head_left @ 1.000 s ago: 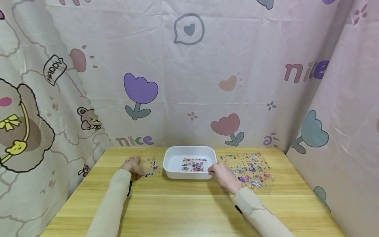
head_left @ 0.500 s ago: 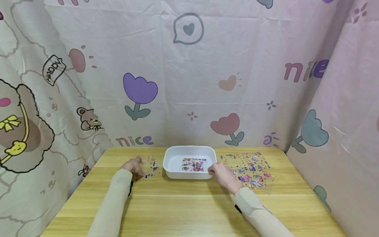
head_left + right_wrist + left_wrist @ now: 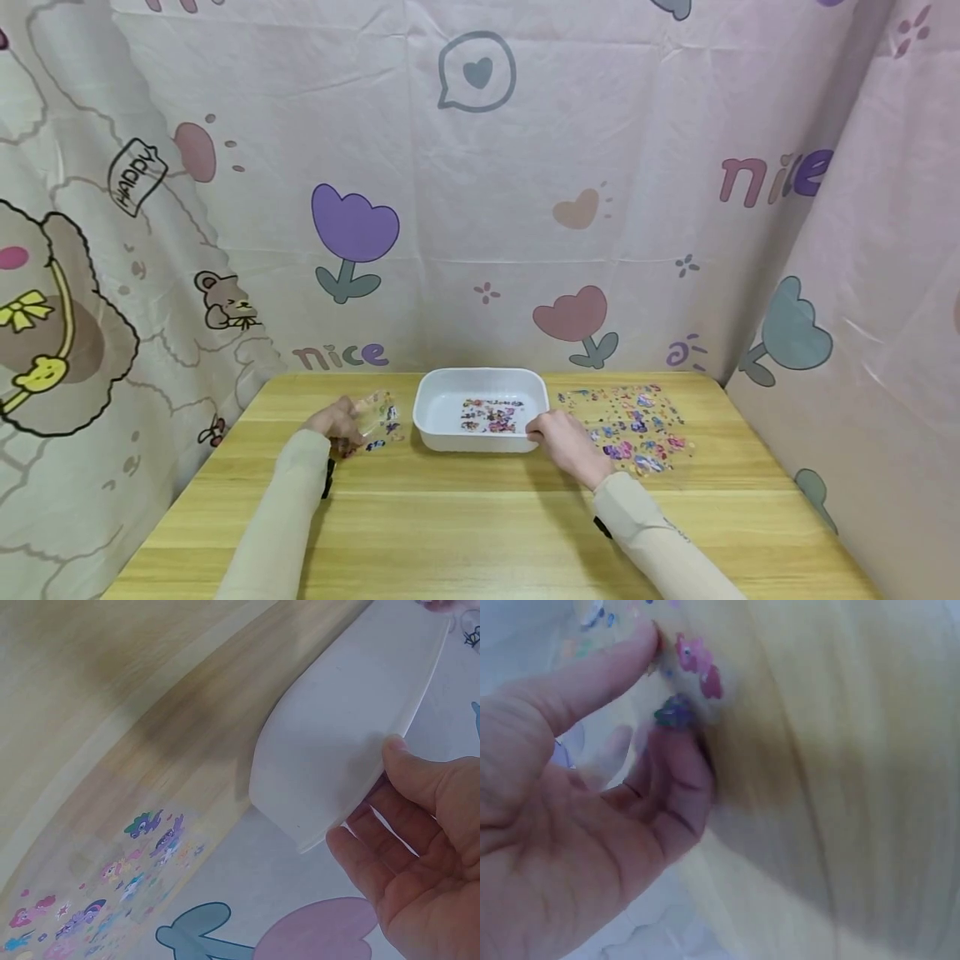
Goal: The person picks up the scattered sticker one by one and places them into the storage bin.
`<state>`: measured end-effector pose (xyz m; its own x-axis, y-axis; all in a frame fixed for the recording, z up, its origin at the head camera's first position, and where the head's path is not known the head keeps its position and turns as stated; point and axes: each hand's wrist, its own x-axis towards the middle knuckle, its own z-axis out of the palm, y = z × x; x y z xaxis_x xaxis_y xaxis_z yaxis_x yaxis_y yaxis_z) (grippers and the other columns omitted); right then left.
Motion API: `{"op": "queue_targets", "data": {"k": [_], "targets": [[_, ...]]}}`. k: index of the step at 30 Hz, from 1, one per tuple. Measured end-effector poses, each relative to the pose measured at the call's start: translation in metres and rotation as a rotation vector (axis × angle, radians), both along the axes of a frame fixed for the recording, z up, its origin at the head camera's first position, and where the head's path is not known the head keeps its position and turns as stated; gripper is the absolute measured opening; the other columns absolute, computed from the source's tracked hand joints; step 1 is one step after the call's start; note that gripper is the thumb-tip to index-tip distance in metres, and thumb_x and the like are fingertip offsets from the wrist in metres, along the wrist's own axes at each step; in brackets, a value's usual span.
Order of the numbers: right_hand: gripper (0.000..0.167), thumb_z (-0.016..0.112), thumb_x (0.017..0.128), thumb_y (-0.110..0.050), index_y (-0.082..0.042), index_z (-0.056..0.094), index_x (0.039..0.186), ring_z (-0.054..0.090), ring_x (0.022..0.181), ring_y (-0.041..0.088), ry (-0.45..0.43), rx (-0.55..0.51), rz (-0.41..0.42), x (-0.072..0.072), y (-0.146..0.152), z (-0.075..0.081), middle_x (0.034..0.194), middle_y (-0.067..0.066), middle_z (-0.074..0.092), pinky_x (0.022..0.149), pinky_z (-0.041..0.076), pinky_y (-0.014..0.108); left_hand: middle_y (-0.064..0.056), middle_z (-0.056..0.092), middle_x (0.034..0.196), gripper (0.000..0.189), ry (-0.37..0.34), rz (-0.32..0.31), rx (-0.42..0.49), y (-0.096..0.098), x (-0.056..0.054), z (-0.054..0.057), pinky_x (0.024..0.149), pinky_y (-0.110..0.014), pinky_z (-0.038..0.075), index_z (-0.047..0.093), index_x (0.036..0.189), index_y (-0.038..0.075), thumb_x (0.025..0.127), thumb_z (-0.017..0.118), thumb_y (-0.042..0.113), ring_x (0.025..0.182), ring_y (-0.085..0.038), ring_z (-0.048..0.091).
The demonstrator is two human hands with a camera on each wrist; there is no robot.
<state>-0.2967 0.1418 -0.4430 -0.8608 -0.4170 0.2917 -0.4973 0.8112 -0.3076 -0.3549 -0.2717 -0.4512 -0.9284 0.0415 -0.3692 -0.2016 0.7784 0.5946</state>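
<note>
My left hand (image 3: 336, 421) pinches the near left edge of a clear sticker sheet (image 3: 392, 413) printed with small colourful figures. The sheet bows up slightly from the wooden table. In the left wrist view, curled fingers (image 3: 681, 780) lie against the sheet by a pink pony sticker (image 3: 697, 664); the see-through film's outline is hard to make out. My right hand (image 3: 567, 447) grips the front right corner of a white plastic basin (image 3: 476, 444), thumb and fingers on its rim. Inside the basin lies another sheet of stickers (image 3: 491, 417).
A larger clear sticker sheet (image 3: 637, 425) lies flat right of the basin, partly behind the right hand and wrist. The wooden table (image 3: 450, 533) ends at the back against a printed curtain (image 3: 480, 208), which hangs along both sides too.
The left sticker sheet has bowed upward, its far part rising a little, while my left hand shifts slightly left. The right hand and basin stay in place.
</note>
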Motion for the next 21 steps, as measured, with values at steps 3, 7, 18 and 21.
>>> {"op": "queue_targets", "data": {"k": [3,7,18,21], "targets": [[0.008,0.071,0.088,-0.009,-0.010,0.078,0.088,0.063,0.071,0.010,0.001,0.001,0.002,-0.0001,-0.0002,-0.0005,0.085,0.004,0.075,0.071,0.056,0.032,-0.017,0.056,0.087,0.066,0.009,0.008,0.049,-0.0025,0.0021,-0.0023,0.060,-0.028,0.051,0.028,0.136,-0.010,0.087,0.070,0.003,0.065,-0.018,0.055],[0.008,0.071,0.088,-0.009,-0.010,0.078,0.088,0.064,0.071,0.011,-0.004,-0.003,0.002,-0.0006,-0.0006,-0.0008,0.086,0.004,0.075,0.072,0.056,0.033,-0.021,0.061,0.084,0.084,-0.023,0.047,0.163,-0.0053,0.0027,-0.0047,0.057,-0.029,0.053,0.007,0.149,-0.006,0.088,0.065,-0.003,0.056,-0.017,0.058],[0.007,0.071,0.088,-0.008,-0.010,0.077,0.086,0.060,0.068,0.008,0.001,-0.003,0.008,-0.0004,-0.0007,-0.0008,0.082,0.003,0.074,0.068,0.054,0.029,-0.008,0.055,0.064,0.093,-0.022,0.085,0.244,-0.0052,0.0012,-0.0080,0.048,-0.023,0.043,-0.023,0.146,-0.009,0.085,0.048,-0.011,0.048,-0.012,0.046],[0.008,0.071,0.087,-0.007,-0.010,0.077,0.084,0.058,0.066,0.007,0.014,0.001,0.013,-0.0014,-0.0005,-0.0007,0.080,0.002,0.074,0.066,0.052,0.027,-0.012,0.060,0.067,0.099,0.005,0.091,0.209,-0.0040,-0.0003,-0.0075,0.048,-0.024,0.045,-0.023,0.149,-0.002,0.084,0.051,-0.012,0.048,-0.012,0.050]]}}
